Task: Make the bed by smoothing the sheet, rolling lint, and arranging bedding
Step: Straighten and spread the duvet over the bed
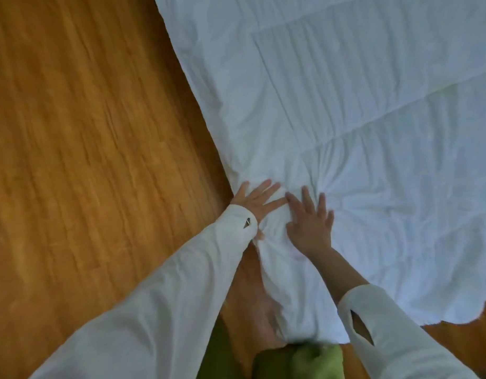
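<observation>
Wooden floor (86, 132), warm brown boards, takes up the side beyond the left fingers. White quilt (359, 119) spreads over it; no bed frame visible. The quilt lies under both palms and runs up and away from the fingertips.

Left hand (256, 201): fingers spread, flat on the quilt edge, gripping nothing. Right hand (310, 222): fingers spread, pressing down just beside the left. Fabric bunches into creases between and below the hands.

Long axis: appears to run from the near corner, below the wrists, diagonally ahead of the fingertips; stitched seams cross it.

Risks, as judged: pressing both palms toward each other could trap the gathered fold rather than flatten it. Pushing outward past the left fingers could slide the edge further over the floor.
</observation>
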Available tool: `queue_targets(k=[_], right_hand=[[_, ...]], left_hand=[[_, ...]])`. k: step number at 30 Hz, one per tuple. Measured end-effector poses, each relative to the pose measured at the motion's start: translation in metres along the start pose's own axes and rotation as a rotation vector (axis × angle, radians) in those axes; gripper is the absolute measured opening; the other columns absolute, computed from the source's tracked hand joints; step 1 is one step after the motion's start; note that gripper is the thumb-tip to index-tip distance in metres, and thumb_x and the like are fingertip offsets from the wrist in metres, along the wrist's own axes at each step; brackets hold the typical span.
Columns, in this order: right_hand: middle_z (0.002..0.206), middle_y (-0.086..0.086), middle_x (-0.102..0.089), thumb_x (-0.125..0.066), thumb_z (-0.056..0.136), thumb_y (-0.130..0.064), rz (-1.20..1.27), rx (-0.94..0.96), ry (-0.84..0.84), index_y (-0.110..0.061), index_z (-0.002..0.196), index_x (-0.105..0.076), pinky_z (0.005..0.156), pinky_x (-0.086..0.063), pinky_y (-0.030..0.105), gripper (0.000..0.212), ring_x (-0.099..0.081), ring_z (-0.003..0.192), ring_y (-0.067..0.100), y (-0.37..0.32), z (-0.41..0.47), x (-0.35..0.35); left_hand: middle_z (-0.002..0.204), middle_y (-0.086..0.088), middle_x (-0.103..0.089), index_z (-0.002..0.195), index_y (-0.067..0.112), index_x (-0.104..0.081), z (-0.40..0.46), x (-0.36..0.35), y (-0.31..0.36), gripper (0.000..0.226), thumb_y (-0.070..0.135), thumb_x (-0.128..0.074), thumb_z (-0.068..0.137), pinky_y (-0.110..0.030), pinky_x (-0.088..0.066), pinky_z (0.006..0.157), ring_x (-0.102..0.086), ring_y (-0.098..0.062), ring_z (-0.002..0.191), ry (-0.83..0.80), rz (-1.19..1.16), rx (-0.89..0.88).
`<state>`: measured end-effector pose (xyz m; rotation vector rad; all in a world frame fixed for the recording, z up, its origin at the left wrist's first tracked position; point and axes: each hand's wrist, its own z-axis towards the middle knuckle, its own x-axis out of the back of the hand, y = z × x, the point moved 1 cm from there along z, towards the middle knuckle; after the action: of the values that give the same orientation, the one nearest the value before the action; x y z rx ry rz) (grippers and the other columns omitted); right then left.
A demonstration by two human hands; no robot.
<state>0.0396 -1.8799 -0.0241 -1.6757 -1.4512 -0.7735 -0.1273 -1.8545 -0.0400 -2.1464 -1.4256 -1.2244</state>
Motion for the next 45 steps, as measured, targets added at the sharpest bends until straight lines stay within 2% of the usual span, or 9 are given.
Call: queue_targets(k=[4,18,22,24,26,31,39,42,45], right_hand=[[0.162,-0.005,0.006,-0.048,0.092,-0.038,0.157,-0.142,-0.028,-0.029,0.153,-0.01,0.119,-0.001,0.051,0.073,0.011,0.148,0.025,-0.069,-0.002,-0.011],[0.16,0.0,0.019,-0.068,0.079,-0.053,0.135,-0.199,0.077,-0.018,0.152,0.016,0.116,0.004,0.055,0.117,0.017,0.148,0.02,-0.179,0.161,0.041],[0.16,0.018,0.003,-0.062,0.092,-0.023,0.046,-0.252,0.049,0.0,0.151,0.007,0.117,-0.019,0.04,0.094,-0.001,0.149,0.032,-0.202,0.192,0.061],[0.153,0.017,-0.023,-0.058,0.09,-0.016,0.03,-0.209,-0.006,-0.003,0.149,-0.016,0.097,-0.044,0.034,0.074,-0.032,0.139,0.031,-0.198,0.197,0.077],[0.133,0.006,-0.05,-0.052,0.087,-0.012,0.054,-0.189,-0.072,-0.015,0.137,-0.041,0.079,-0.047,0.033,0.051,-0.055,0.114,0.027,-0.182,0.199,0.1],[0.114,0.0,-0.065,-0.059,0.092,-0.024,0.609,-0.378,-0.15,-0.02,0.111,-0.067,0.089,-0.048,0.036,0.021,-0.059,0.107,0.022,-0.154,0.185,0.139],[0.14,0.003,-0.051,-0.051,0.096,-0.005,0.902,-0.501,-0.223,-0.02,0.143,-0.043,0.101,-0.034,0.028,0.05,-0.045,0.129,0.022,-0.187,0.175,0.116],[0.138,0.004,-0.053,-0.048,0.091,0.004,0.854,-0.546,-0.331,-0.019,0.139,-0.05,0.104,-0.039,0.031,0.053,-0.047,0.128,0.023,-0.22,0.173,0.091],[0.144,-0.001,-0.045,-0.05,0.088,0.001,0.818,-0.634,-0.339,-0.031,0.141,-0.044,0.105,-0.039,0.036,0.062,-0.043,0.131,0.022,-0.232,0.182,0.088]], left_hand=[[0.155,0.001,0.027,0.149,0.029,0.017,0.0,0.026,-0.067,0.088,0.019,-0.051,0.094,-0.049,-0.002,0.116,0.022,-0.02,0.144,0.009,0.233,0.015],[0.154,0.004,0.029,0.142,0.043,0.025,0.084,0.135,-0.229,0.095,0.032,-0.053,0.09,-0.055,-0.003,0.114,0.021,-0.022,0.144,0.038,0.396,-0.063],[0.153,0.004,0.032,0.144,0.037,0.025,0.093,0.136,-0.247,0.103,0.042,-0.059,0.085,-0.049,-0.007,0.115,0.022,-0.02,0.143,0.041,0.402,-0.165],[0.151,0.004,0.034,0.143,0.034,0.025,0.097,0.134,-0.261,0.111,0.045,-0.065,0.079,-0.047,-0.009,0.113,0.024,-0.02,0.142,0.035,0.427,-0.241],[0.154,0.004,0.027,0.144,0.029,0.019,0.102,0.139,-0.273,0.112,0.046,-0.067,0.075,-0.042,-0.012,0.111,0.02,-0.017,0.142,0.032,0.399,-0.303],[0.142,0.002,-0.037,0.139,0.028,-0.034,0.123,0.196,-0.28,0.074,0.034,-0.068,0.073,-0.037,-0.024,0.103,-0.033,-0.021,0.131,0.12,0.341,-0.452],[0.125,-0.002,-0.055,0.133,0.034,-0.041,0.168,0.261,-0.309,0.049,0.034,-0.056,0.087,-0.029,-0.045,0.084,-0.056,-0.026,0.109,-0.379,0.504,-0.536],[0.122,-0.004,-0.059,0.128,0.025,-0.049,0.145,0.237,-0.318,0.036,0.033,-0.05,0.093,-0.03,-0.049,0.083,-0.06,-0.025,0.105,-0.473,0.716,-0.66],[0.124,-0.005,-0.058,0.128,0.024,-0.049,0.148,0.231,-0.329,0.038,0.028,-0.052,0.09,-0.036,-0.049,0.091,-0.059,-0.027,0.108,-0.477,0.625,-0.677]])
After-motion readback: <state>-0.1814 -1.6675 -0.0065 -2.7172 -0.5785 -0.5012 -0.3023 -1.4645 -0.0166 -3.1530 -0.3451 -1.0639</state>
